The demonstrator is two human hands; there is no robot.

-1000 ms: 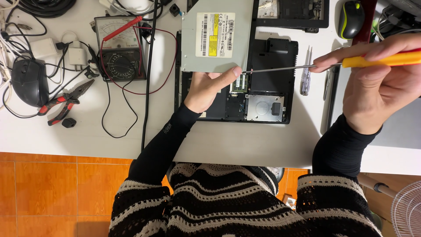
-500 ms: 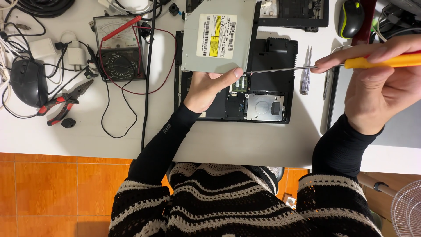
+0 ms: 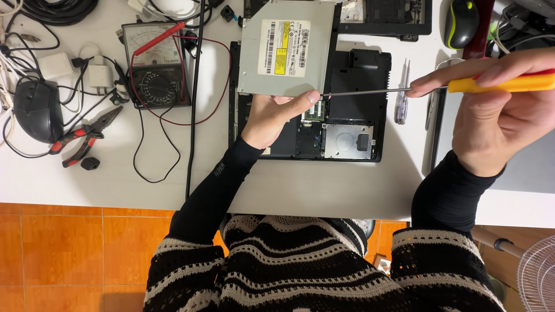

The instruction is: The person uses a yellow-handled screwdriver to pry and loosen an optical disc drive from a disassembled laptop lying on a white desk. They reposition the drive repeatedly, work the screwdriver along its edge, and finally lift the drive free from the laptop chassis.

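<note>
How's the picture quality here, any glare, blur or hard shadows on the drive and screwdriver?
Head view: even, soft light, only faint shadows on the white table; the drive and left hand are sharp, mild sheen on the drive's metal; the right hand and screwdriver look slightly soft at the frame edge.

Yellow-handled screwdriver [image 3: 457, 86], seemingly silver drive [image 3: 286, 49]

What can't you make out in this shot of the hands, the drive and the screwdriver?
Head view only:
- Screwdriver tip: it meets the drive corner by the left hand thumb; too small to tell whether it sits on a screw.
- Handle end: cut off by the right edge, beyond the right hand.
- Drive's top edge: cut off by the frame top.
- Laptop base: left part hidden under drive and left hand.
</note>
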